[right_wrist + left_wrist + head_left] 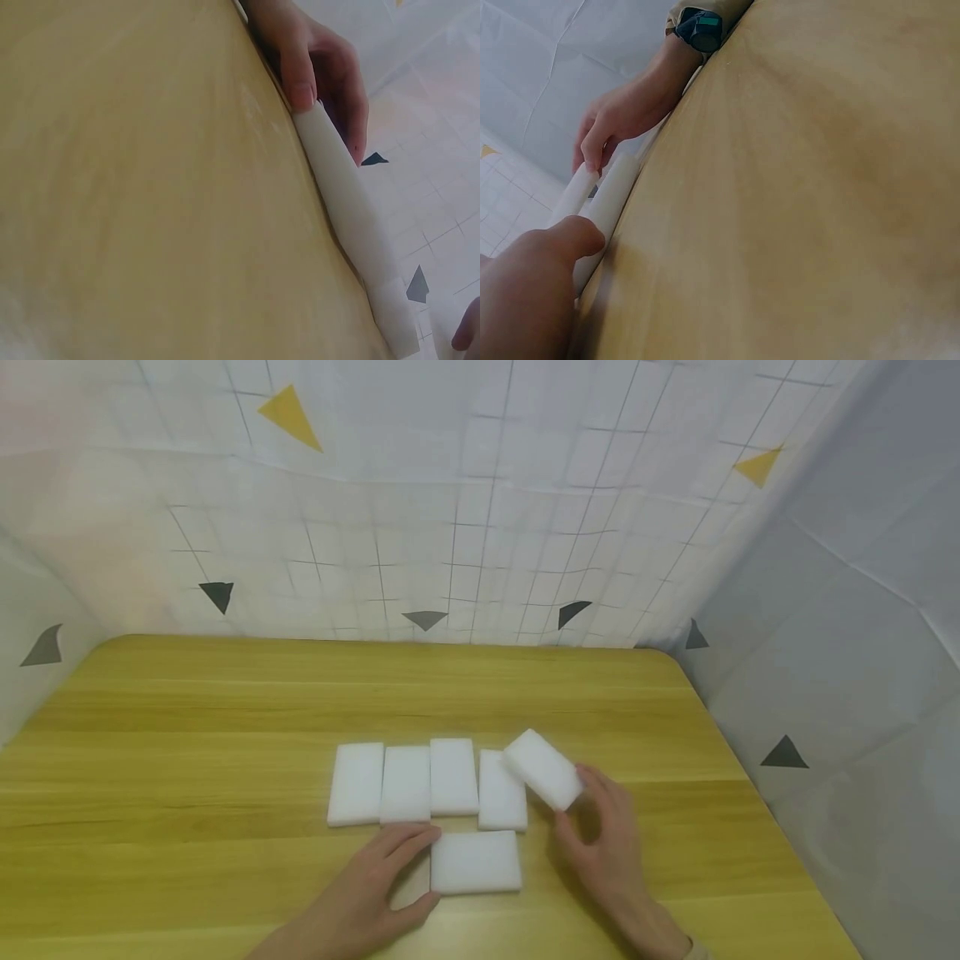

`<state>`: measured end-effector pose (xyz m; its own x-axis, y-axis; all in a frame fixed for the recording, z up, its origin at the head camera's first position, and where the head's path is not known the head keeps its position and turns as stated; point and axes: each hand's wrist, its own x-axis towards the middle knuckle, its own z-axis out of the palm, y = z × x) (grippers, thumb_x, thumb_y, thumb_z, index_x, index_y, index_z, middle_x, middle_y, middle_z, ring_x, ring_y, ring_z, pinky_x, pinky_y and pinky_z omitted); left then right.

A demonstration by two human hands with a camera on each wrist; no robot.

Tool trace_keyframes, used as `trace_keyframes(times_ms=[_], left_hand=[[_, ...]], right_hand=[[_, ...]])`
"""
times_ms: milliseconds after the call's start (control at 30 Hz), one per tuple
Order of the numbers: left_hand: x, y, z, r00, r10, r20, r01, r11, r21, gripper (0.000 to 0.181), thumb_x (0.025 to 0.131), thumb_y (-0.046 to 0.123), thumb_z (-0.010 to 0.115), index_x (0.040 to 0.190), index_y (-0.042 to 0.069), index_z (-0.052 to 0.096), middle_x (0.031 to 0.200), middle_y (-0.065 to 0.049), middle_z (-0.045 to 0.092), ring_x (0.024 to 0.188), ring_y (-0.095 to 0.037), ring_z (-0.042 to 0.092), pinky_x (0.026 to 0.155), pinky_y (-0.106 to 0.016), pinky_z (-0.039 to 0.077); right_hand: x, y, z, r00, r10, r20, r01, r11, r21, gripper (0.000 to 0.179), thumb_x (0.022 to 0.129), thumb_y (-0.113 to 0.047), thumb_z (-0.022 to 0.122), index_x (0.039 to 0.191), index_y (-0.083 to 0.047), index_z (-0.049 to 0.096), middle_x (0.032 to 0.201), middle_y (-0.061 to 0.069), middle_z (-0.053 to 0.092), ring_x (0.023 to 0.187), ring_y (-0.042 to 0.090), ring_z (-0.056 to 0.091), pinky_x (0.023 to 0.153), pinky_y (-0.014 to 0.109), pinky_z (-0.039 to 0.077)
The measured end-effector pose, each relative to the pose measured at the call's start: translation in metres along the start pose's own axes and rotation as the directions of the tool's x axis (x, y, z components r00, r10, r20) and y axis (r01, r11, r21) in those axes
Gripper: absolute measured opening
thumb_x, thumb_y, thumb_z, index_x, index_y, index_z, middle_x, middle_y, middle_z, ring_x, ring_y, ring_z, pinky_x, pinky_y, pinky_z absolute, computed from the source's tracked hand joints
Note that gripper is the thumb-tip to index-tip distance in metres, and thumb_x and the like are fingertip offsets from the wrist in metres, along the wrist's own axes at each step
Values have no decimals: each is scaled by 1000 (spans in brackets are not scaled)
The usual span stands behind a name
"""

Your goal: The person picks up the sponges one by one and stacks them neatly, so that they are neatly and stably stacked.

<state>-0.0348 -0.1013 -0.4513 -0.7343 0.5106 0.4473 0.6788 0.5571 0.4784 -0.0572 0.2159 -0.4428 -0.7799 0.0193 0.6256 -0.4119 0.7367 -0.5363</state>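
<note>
Pinching, the right hand (609,835) holds a white, rectangular, sponge-like block (543,770) aslant at the right end of four matching white slabs (453,777); the left hand (363,881) grips another white block (480,862), flat on the yellow wood-grain tabletop (187,777).

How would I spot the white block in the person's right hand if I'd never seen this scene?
On the wood-grain table, find the row of four white blocks lying side by side. At the row's right end, the right hand holds the white block. It alone is slanted; the row's blocks point away from the person, and the left hand grips a crosswise block.
</note>
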Motion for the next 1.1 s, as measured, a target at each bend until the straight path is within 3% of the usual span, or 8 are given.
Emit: trace_keyframes(times_ms=[167, 367, 833, 967, 1100], left_hand=[[0, 0, 0, 1000, 11, -14, -11, 1000, 4, 62, 84, 37, 79, 138, 16, 57, 137, 9, 55, 126, -11, 54, 100, -36, 53], [0, -1, 1, 999, 28, -20, -28, 1000, -4, 62, 85, 38, 78, 139, 16, 56, 137, 9, 55, 125, -12, 54, 99, -36, 53], [-1, -2, 2, 999, 30, -27, -30, 1000, 0, 63, 84, 37, 79, 139, 17, 57, 138, 10, 55, 125, -10, 54, 100, -35, 53], [-1, -1, 2, 999, 41, -37, -41, 999, -5, 63, 84, 36, 80, 139, 16, 57, 137, 8, 55, 124, -12, 55, 98, -36, 54], [-1, -1, 1, 1000, 15, -19, -15, 1000, -11, 63, 84, 36, 80, 139, 17, 57, 137, 9, 55, 125, -11, 54, 99, -37, 54]], right_hand=[[0, -1, -1, 998, -17, 61, 14, 999, 40, 65, 73, -4, 78, 135, -4, 59, 136, 13, 58, 123, 28, 50, 110, 12, 30], [1, -1, -1, 987, -143, 73, 134, 984, 121, 66, 71, -5, 76, 134, -3, 59, 134, 14, 60, 122, 24, 52, 110, 16, 34], [3, 2, 5, 910, -409, 71, 378, 886, 270, 63, 69, -11, 74, 127, 9, 60, 126, 23, 62, 117, 30, 56, 112, 21, 37], [3, 0, 5, 889, -452, 80, 410, 861, 301, 62, 70, -11, 74, 126, 11, 59, 126, 24, 62, 117, 30, 57, 112, 23, 37], [3, -2, 4, 875, -471, 110, 417, 849, 324, 63, 71, -11, 75, 128, 10, 59, 128, 23, 61, 118, 29, 56, 113, 23, 37]])
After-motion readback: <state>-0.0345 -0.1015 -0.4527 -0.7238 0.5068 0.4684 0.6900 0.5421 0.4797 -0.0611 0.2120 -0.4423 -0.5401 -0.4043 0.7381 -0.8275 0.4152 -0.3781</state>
